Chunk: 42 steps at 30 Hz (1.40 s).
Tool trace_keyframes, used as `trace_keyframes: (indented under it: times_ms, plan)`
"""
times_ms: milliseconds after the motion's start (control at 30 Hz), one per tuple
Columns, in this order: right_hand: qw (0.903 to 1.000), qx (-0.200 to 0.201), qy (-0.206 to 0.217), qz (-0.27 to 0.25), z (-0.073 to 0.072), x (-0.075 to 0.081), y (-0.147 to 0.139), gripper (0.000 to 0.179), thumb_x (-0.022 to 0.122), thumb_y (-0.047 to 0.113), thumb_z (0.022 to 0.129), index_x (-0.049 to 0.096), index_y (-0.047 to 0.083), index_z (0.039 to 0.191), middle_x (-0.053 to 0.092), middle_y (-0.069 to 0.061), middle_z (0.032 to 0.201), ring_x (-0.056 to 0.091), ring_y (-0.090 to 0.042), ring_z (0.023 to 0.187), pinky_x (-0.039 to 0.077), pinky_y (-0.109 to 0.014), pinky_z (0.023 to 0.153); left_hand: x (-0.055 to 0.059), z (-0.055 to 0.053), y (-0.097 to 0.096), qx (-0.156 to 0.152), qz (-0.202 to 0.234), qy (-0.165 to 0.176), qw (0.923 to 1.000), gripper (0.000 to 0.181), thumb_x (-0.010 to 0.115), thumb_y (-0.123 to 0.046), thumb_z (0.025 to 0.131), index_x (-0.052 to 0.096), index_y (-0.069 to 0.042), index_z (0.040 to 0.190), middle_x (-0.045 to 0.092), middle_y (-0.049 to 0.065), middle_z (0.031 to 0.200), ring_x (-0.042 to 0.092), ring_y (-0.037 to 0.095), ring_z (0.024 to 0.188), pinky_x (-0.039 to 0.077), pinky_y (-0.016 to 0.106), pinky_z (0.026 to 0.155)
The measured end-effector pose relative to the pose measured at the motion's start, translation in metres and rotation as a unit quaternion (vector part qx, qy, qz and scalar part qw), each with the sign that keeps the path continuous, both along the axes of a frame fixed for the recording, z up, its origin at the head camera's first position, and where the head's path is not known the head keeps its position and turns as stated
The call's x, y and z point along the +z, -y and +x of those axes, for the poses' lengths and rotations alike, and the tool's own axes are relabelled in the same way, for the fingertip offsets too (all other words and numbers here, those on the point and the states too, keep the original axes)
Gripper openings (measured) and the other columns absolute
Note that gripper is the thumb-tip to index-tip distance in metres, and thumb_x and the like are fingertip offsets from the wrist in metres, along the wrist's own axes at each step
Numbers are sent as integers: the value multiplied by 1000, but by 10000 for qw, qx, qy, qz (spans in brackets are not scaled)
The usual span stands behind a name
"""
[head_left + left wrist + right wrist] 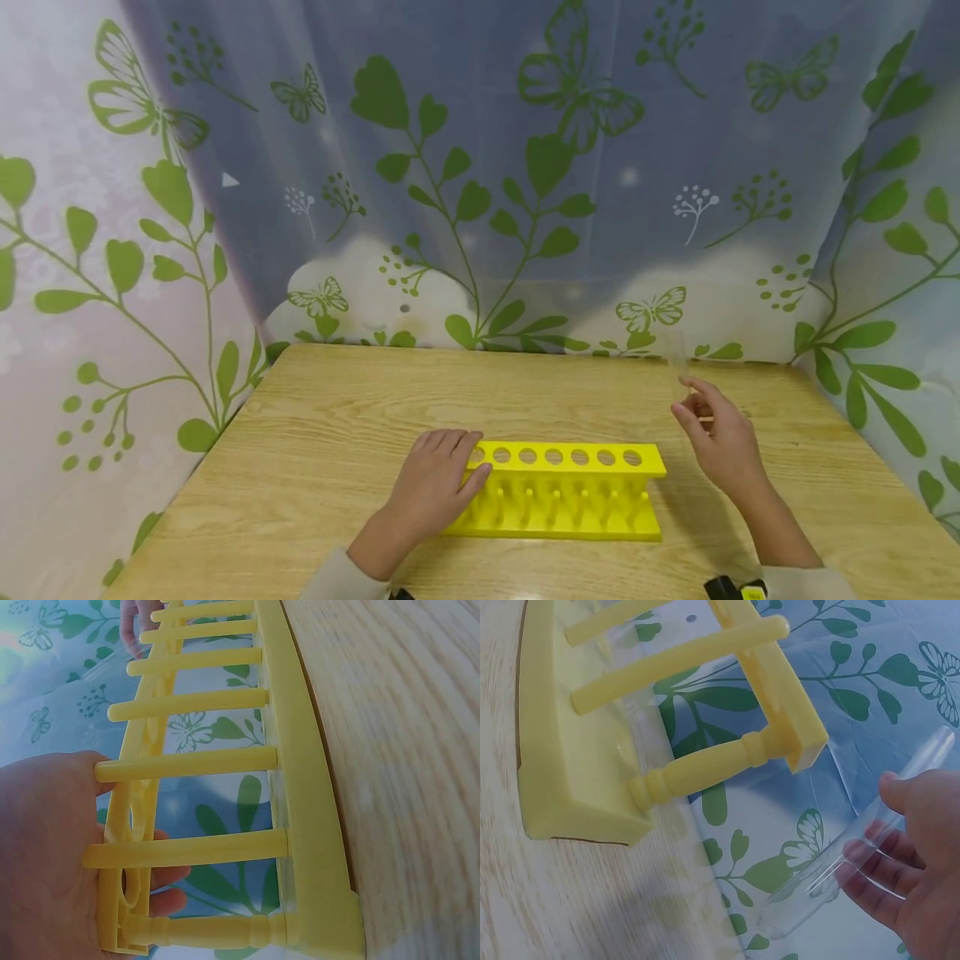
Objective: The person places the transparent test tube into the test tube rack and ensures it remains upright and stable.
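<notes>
A yellow test tube rack (555,531) stands upright on the table, with a row of round holes along its top rail and pegs below. My left hand (435,479) grips the rack's left end, thumb at the front and fingers over the top rail; in the left wrist view, fingertips show behind that rail. To the right of the rack, my right hand (723,437) holds a clear test tube (802,892) between thumb and fingers, raised above the table and tilted. The tube is faint in the head view. No tube shows in the rack's visible holes.
The wooden table (360,392) reaches back to a patterned curtain (480,167) with green leaves and butterflies. Similar cloth hangs at both sides. A black device with a yellow label (752,592) sits by the right sleeve.
</notes>
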State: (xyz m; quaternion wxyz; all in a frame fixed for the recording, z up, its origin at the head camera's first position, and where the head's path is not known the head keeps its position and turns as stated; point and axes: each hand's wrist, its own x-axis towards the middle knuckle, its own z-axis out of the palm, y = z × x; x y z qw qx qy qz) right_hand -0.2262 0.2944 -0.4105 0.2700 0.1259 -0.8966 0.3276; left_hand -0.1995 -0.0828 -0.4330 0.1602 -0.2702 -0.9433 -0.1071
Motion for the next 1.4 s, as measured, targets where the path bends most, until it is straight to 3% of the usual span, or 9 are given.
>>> trace_keyframes:
  times_ms: [400,1067,1400]
  plan:
    - [9995,35,-156,-284,3,3,4,38,60,12,97,52,-1,132,63,-9,92,48,14,85,41,-1,71,1,2,-1,38,12,37,10000,43,49,-39,101,57,-8,129,62,8,122,56,24,115,41,43,101]
    - [9962,201,-609,-586,5,8,11,38,62,1,93,50,-2,129,62,-9,91,50,17,87,42,0,75,0,2,-1,22,17,193,9998,45,47,-40,101,55,-7,131,61,8,124,54,25,117,40,44,102]
    - [9945,243,-738,-707,7,14,14,38,62,-2,92,48,-4,128,59,-8,92,51,17,88,41,0,76,1,0,-1,51,-12,79,10000,46,49,-41,100,55,-8,131,61,7,125,54,24,117,40,44,103]
